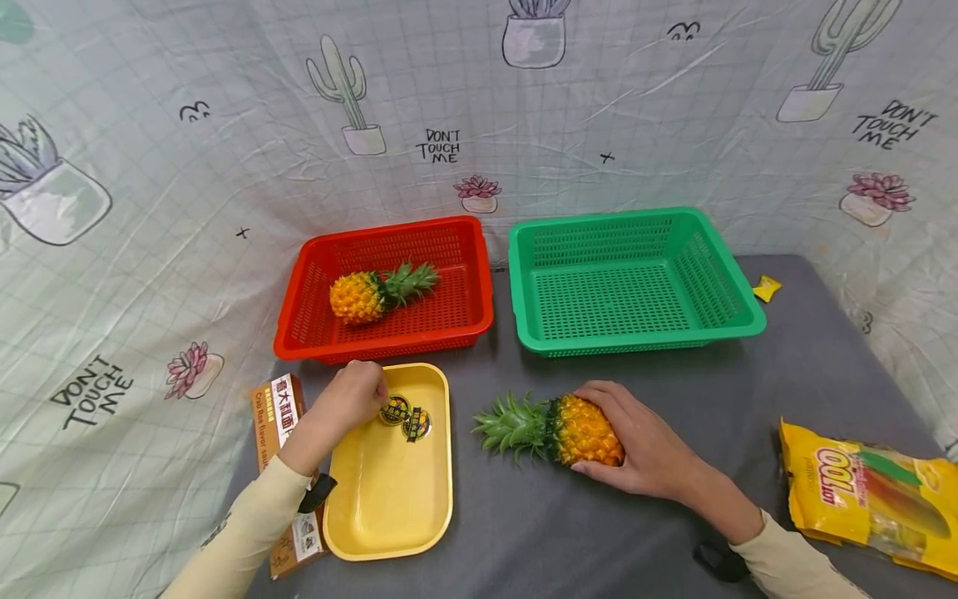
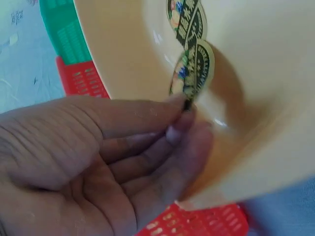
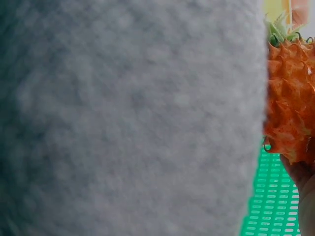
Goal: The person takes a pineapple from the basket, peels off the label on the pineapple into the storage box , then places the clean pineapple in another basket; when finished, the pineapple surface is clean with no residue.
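Note:
My left hand (image 1: 358, 393) is over the far left corner of a yellow tray (image 1: 392, 507). In the left wrist view, its thumb and fingertips pinch the dark end of a round fruit sticker (image 2: 199, 69) with a black banner. A second sticker (image 2: 189, 19) of the same kind lies beside it, against the tray's inner surface. My right hand (image 1: 651, 449) grips the yellow body of a pineapple (image 1: 587, 431) lying on the table, its green crown (image 1: 516, 427) pointing left. Grey cloth fills most of the right wrist view, with the pineapple (image 3: 291, 98) at its right edge.
Behind the tray is a red basket (image 1: 479, 320) holding another pineapple (image 1: 358, 297). A green basket (image 1: 632, 343) stands to its right. A long box (image 1: 279, 408) lies left of the tray. Yellow packaging (image 1: 876, 499) lies far right, and a small yellow packet (image 1: 767, 288) sits beyond the green basket.

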Available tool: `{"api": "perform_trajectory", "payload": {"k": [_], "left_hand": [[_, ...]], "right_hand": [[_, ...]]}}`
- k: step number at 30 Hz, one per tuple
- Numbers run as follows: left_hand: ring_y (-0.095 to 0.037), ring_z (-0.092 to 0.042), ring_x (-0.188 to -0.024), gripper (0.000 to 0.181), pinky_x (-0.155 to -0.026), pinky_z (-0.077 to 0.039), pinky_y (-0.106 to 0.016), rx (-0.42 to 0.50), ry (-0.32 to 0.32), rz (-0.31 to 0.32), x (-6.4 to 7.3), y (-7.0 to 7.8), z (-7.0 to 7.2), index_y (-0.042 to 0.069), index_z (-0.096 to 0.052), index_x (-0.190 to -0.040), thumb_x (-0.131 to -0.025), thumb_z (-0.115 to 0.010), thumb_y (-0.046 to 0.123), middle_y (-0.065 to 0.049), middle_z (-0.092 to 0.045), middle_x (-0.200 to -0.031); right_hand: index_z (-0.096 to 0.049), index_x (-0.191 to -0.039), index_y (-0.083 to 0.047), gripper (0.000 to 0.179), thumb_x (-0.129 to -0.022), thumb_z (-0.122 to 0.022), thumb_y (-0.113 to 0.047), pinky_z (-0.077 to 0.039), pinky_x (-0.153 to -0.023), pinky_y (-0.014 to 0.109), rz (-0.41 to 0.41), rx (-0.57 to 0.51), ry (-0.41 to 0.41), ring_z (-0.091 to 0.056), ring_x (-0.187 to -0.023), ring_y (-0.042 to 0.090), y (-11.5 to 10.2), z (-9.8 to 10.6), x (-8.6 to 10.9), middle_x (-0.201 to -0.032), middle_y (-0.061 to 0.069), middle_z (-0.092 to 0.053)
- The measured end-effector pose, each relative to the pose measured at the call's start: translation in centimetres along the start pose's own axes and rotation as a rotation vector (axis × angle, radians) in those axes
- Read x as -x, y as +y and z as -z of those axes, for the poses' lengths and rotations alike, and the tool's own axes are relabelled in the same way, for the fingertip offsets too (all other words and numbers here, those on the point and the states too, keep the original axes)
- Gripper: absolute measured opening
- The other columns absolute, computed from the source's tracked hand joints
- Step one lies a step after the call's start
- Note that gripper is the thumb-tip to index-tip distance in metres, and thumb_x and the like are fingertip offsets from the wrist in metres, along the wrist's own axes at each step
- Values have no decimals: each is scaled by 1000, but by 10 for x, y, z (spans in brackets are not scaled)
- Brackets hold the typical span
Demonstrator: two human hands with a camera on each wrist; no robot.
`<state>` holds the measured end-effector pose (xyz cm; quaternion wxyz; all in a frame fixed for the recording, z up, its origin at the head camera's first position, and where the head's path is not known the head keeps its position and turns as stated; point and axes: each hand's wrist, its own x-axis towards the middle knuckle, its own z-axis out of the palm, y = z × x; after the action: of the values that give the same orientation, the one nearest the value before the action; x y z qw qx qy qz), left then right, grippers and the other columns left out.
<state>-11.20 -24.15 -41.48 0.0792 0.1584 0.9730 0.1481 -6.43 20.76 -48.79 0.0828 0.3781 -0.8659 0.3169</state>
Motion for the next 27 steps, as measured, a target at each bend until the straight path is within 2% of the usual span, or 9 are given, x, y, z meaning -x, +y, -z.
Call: {"api": "perform_trajectory", "payload": {"k": [3, 5, 8, 14, 18, 20, 24, 27], "left_hand": [[-12, -16, -56, 45, -53, -19, -30, -28, 7, 24, -1, 4, 0, 18, -33, -53, -73, -52, -16, 8, -15, -59], [-13, -15, -56, 44, -53, -19, -31, -45, 20, 23, -1, 7, 0, 19, -31, -53, -72, -51, -16, 8, -13, -59], [-14, -20, -57, 42, -54, -22, -32, -69, 22, 17, -3, 9, -1, 17, -34, -54, -71, -52, -16, 6, -18, -60], [-16, -29, -57, 38, -55, -29, -32, -91, -18, 6, -7, 12, -8, 14, -41, -56, -71, -55, -17, 3, -29, -61], [-19, -41, -57, 33, -57, -40, -35, -133, -13, -8, -6, 13, -12, 12, -48, -59, -72, -59, -16, -1, -43, -62], [-21, -48, -60, 31, -60, -46, -39, -155, -12, -5, -5, 13, -13, 10, -51, -62, -72, -66, -15, -2, -48, -65], [-25, -55, -65, 34, -64, -50, -42, -172, -24, 40, -4, 15, -15, 9, -53, -68, -77, -80, -9, -4, -51, -68], [-24, -54, -64, 36, -63, -49, -41, -167, -36, 77, -4, 16, -14, 8, -53, -69, -79, -84, -5, -4, -51, -68]], "right_hand": [[-45, -156, -15, 89, -86, -85, -53, -50, -99, 48, -5, 1, -2, -51, -129, 19, 0, 0, 0, -152, 3, -45], [-44, -156, -15, 89, -87, -85, -53, -50, -100, 48, -8, 0, -4, -51, -129, 19, 0, 0, 0, -152, 3, -45], [-45, -156, -14, 89, -87, -85, -54, -49, -101, 49, -13, 1, -3, -50, -130, 19, 0, 0, 0, -152, 4, -45], [-45, -156, -13, 89, -86, -85, -53, -50, -100, 50, -12, -1, -1, -51, -130, 20, 0, 1, 0, -152, 6, -46], [-45, -156, -14, 89, -87, -84, -52, -50, -100, 50, -7, -6, -7, -51, -130, 20, 1, 0, 0, -152, 8, -46], [-45, -156, -14, 89, -87, -84, -53, -50, -100, 50, -7, -6, -7, -50, -130, 20, 1, 0, 0, -152, 8, -46], [-45, -156, -14, 89, -86, -84, -54, -50, -100, 49, -6, -2, -1, -50, -130, 20, 0, 0, 1, -152, 5, -46], [-46, -156, -14, 89, -86, -84, -54, -50, -100, 49, -5, -1, 2, -51, -130, 19, 1, 1, 2, -152, 4, -45]]}}
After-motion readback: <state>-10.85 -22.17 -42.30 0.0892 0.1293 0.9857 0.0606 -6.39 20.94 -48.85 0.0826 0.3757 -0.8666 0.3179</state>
